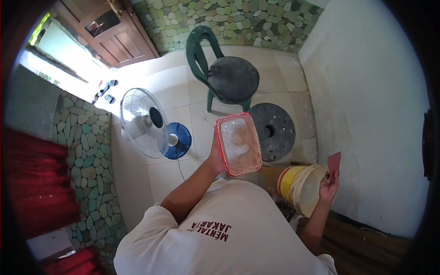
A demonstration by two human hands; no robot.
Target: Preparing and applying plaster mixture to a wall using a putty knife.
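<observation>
My left hand (217, 155) grips a rectangular plastic tub (221, 149) with a red rim, its fingers mostly hidden behind the left side. Inside lies a whitish, paste-like material (240, 145), and smears coat the tub's walls. Off to the right, my right hand (328, 187) pinches a flat, reddish rectangular piece (334, 162) by its lower end; whether it is a scraper or a stiff sheet I cannot tell. That hand is over the far right rim of a yellow and white bucket (287, 180), which leans with its mouth toward the right.
A round dark grey disc-topped stool (282, 130) stands just beyond the tub. Farther off is a green plastic chair (231, 78) with a dark round seat. A fan (144, 123) on a blue base stands at left. The white wall (366, 114) rises close on the right.
</observation>
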